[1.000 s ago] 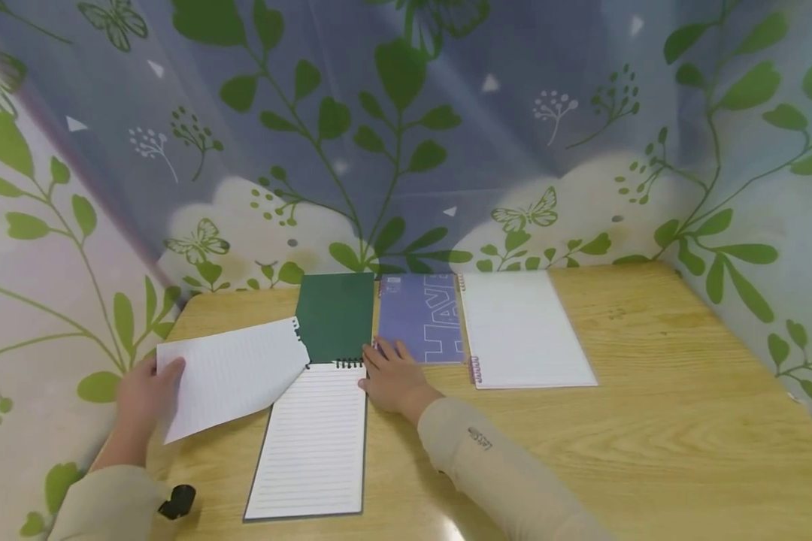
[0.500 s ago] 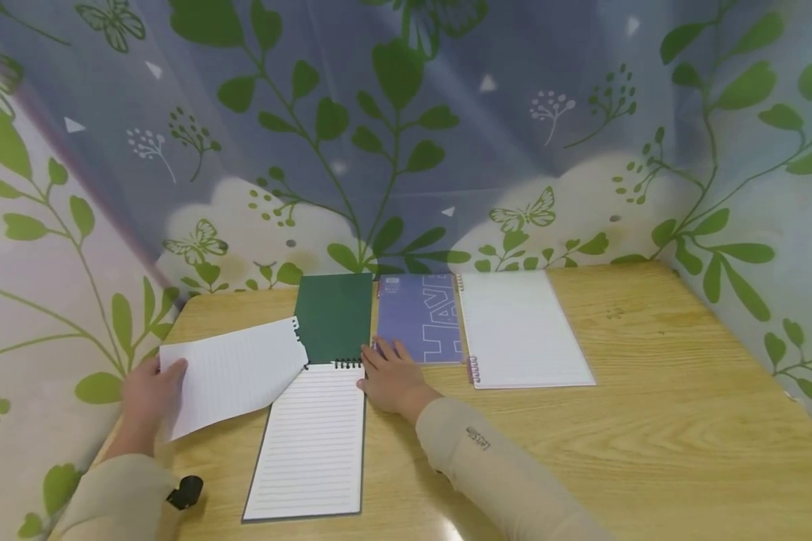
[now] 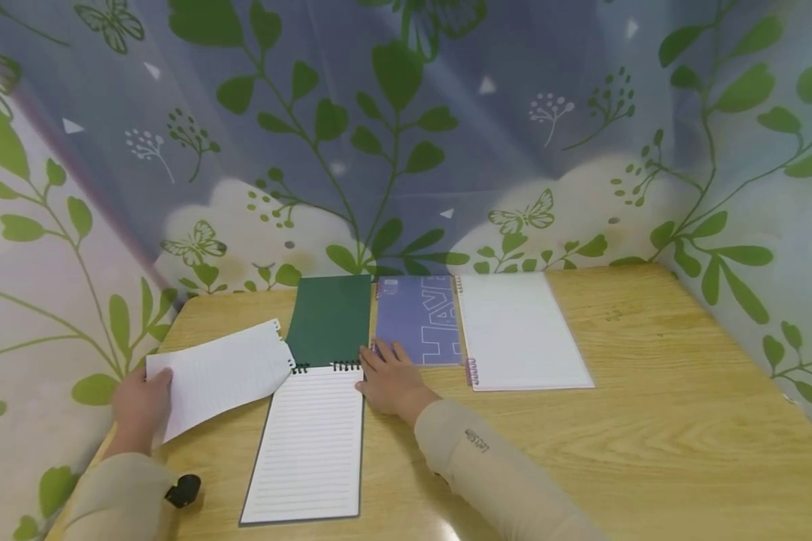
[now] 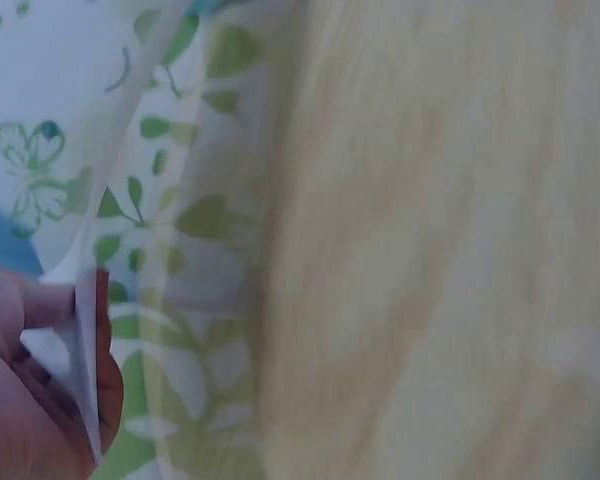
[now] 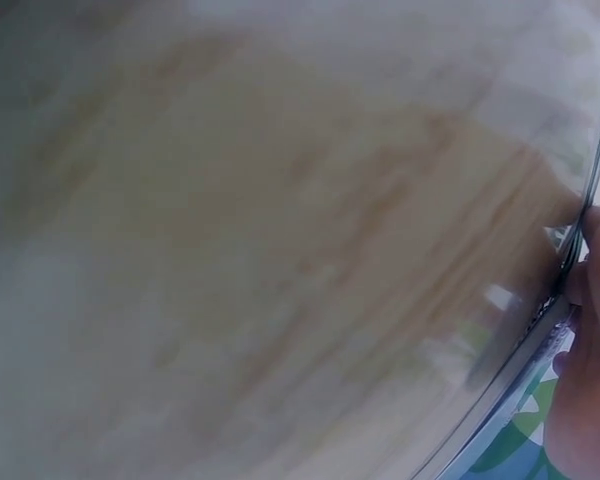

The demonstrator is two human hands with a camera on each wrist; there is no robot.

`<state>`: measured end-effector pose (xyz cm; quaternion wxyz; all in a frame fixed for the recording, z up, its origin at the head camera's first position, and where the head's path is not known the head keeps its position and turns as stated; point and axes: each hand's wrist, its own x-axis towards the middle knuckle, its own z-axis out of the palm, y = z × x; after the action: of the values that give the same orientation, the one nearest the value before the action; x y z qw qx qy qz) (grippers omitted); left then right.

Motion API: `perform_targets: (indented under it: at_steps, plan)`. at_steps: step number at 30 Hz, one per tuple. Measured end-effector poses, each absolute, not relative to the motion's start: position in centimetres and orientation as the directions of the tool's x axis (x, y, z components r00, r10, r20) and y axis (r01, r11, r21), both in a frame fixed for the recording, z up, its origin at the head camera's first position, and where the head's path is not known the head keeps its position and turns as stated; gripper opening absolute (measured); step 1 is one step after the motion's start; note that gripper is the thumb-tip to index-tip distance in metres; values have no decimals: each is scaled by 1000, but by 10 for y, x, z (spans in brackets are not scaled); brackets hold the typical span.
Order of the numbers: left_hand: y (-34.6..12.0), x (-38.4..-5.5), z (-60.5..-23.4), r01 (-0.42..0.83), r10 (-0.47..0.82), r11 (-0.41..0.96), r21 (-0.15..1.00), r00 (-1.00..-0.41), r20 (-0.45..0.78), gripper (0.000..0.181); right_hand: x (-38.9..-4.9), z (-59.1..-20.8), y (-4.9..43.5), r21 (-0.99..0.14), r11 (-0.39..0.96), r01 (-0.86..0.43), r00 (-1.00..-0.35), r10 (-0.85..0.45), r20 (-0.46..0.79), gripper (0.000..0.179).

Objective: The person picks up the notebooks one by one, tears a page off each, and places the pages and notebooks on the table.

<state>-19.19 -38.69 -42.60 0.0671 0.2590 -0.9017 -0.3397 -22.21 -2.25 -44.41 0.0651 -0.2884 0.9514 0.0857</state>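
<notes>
My left hand (image 3: 142, 409) pinches the outer end of a lined white sheet (image 3: 223, 376), thumb on top and fingers beneath. The sheet slants left; its edge with torn binding holes lies beside the left coil rings. A notebook lies open, its dark green cover (image 3: 329, 319) flipped to the back and its ruled page (image 3: 311, 443) toward me. My right hand (image 3: 392, 383) rests flat at the right end of the black coil (image 3: 347, 367), fingers extended over the notebook's edge. In the left wrist view the sheet stands edge-on between thumb and fingers.
A purple notebook (image 3: 413, 315) with large outlined letters lies right of the green cover. Beside it is a white spiral notebook (image 3: 524, 330) with pink rings. Wooden tabletop (image 3: 649, 451) extends to the right. Patterned curtain (image 3: 406, 150) hangs behind the table.
The sheet and my left hand have shifted slightly left, and the torn-hole edge has moved away from the green cover, baring the left coil rings. My right hand has stayed in place.
</notes>
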Motion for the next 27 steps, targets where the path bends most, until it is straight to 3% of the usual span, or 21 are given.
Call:
perform_targets:
  at_steps: [5, 12, 27]
  plan:
    - [-392, -188, -422, -391, -487, 661, 641, -873, -29, 55, -222, -442, -19, 106, 831, -546, -832, -523, -185, 55]
    - [-397, -183, -418, -441, -530, 611, 657, -845, -73, 59, -222, -444, -24, 93, 821, -563, -821, -543, -176, 55]
    - [-402, -187, -412, -467, -582, 627, 624, -813, -24, 56, -222, -445, -24, 62, 834, -549, -828, -531, -181, 55]
